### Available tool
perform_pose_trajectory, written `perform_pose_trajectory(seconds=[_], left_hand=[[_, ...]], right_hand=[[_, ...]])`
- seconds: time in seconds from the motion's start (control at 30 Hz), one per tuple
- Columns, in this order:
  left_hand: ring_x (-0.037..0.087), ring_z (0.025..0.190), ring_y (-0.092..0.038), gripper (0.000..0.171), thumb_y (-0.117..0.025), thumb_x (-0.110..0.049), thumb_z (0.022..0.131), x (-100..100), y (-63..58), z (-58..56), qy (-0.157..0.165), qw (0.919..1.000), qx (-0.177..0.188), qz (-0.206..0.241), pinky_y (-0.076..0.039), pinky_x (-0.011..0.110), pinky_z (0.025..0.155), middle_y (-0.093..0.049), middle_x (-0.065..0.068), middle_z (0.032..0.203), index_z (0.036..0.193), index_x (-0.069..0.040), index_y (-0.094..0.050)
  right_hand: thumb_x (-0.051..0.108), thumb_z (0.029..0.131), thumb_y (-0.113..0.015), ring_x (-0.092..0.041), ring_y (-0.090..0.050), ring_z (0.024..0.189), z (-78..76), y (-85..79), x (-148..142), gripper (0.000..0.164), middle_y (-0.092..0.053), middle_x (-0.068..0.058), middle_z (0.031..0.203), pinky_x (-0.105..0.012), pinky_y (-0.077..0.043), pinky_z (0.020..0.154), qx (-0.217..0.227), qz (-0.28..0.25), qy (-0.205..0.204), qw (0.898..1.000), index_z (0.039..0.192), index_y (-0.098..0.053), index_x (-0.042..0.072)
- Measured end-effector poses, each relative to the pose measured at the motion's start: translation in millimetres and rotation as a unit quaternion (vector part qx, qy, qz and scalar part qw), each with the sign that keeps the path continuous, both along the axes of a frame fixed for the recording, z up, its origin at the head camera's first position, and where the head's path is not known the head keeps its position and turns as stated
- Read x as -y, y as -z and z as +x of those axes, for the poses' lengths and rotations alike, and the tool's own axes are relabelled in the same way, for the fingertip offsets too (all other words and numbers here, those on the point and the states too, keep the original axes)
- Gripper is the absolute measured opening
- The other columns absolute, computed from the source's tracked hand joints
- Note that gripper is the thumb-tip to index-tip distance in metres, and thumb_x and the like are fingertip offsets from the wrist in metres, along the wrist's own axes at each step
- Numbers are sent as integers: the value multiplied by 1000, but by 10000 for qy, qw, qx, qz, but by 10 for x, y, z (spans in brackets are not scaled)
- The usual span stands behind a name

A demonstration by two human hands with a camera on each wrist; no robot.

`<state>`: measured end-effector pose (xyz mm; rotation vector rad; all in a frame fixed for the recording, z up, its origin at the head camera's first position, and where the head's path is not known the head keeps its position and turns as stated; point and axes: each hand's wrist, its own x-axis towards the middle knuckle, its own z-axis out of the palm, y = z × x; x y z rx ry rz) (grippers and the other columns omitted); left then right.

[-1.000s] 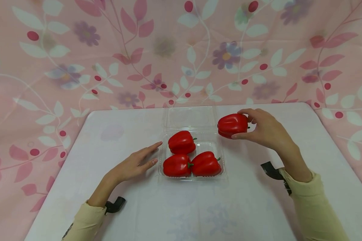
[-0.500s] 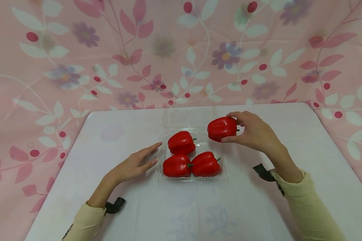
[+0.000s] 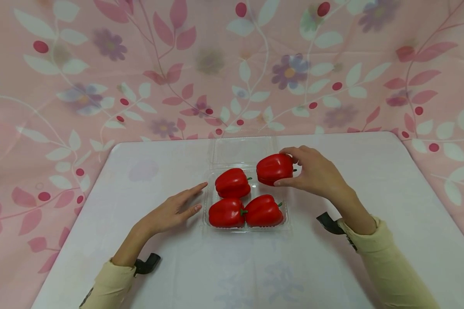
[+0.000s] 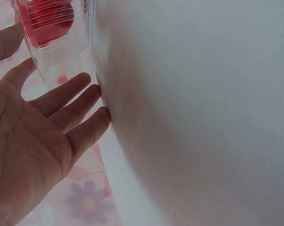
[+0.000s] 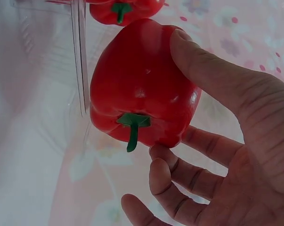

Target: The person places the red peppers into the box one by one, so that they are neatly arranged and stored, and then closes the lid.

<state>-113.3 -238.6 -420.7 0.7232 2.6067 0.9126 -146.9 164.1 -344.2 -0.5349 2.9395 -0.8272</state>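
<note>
My right hand (image 3: 313, 174) holds a red bell pepper (image 3: 273, 169) between thumb and fingers, over the back right part of a clear plastic box (image 3: 247, 229). In the right wrist view this bell pepper (image 5: 142, 84) shows its green stem, close beside the box's rim (image 5: 79, 61). One red pepper (image 3: 232, 183) lies at the back left in the box, and two more, a left pepper (image 3: 226, 212) and a right pepper (image 3: 264, 210), lie along the front. My left hand (image 3: 174, 211) is beside the box's left wall with its fingers extended, holding nothing.
The box's clear lid (image 3: 242, 151) lies folded back toward the far table edge. A white cloth covers the table (image 3: 232, 270). Behind it hangs a pink floral curtain (image 3: 139, 64). Black camera mounts, such as the left one (image 3: 148, 263), stick out at both wrists.
My right hand has carried its bell pepper leftward and slightly nearer, from right of the box to over its back right part. My left hand has stayed in place.
</note>
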Motion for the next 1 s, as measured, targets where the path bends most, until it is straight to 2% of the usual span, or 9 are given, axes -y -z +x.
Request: perform_pose_trajectory(seconds=[0.23,0.67,1.0], left_hand=[[19,142,-33,65,-58,-42,98,-4,-5,8,-10,10000,-5,13,-35,55,108,-33,-8,156,156,-31,-30],[20,142,-33,66,-57,-45,98,-7,-3,18,-22,10000,7,52,-35,54,108,-33,-8,156,156,-32,-29],[19,142,-33,64,-57,-40,99,1,-7,13,39,9999,-30,89,-34,52,110,-33,-7,156,156,-27,-30]], right_hand=[[42,70,-88,-27,-56,102,14,31,90,76,-61,-7,109,-46,-55,74,23,16,-24,10000,134,-57,14],[39,74,-87,-27,-57,99,60,106,233,73,-64,-3,103,-41,-53,72,-48,19,-254,9997,137,-57,14],[37,75,-86,-27,-59,92,75,151,284,74,-65,-4,96,-38,-53,68,-107,97,-197,9997,138,-57,12]])
